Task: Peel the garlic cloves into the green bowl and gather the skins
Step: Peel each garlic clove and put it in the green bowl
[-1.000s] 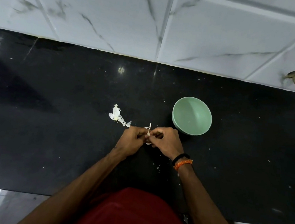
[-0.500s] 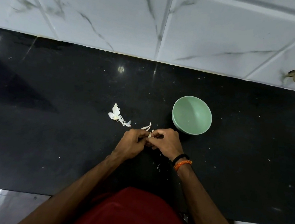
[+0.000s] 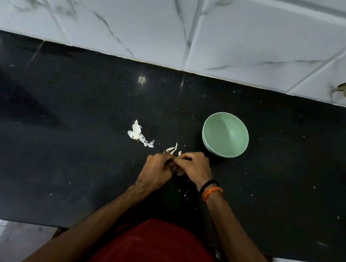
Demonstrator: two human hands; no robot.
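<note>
Both hands are pinching one garlic clove [image 3: 179, 154] between fingertips: left hand [image 3: 156, 170], right hand [image 3: 194, 166], just beside the green bowl [image 3: 225, 134]. I'm judging it small, slippery, with papery skin; gripping its ends seems best.

Hands: my left hand [image 3: 157, 171] and right hand [image 3: 193, 167] meet fingertip to fingertip, curled over a garlic clove [image 3: 179, 153] I can barely see.
Bowl: green bowl [image 3: 225, 134] at 1 o'clock from my hands, near.
Skins: white pile [image 3: 138, 136] at 10 o'clock on the black counter [image 3: 57, 150].
</note>
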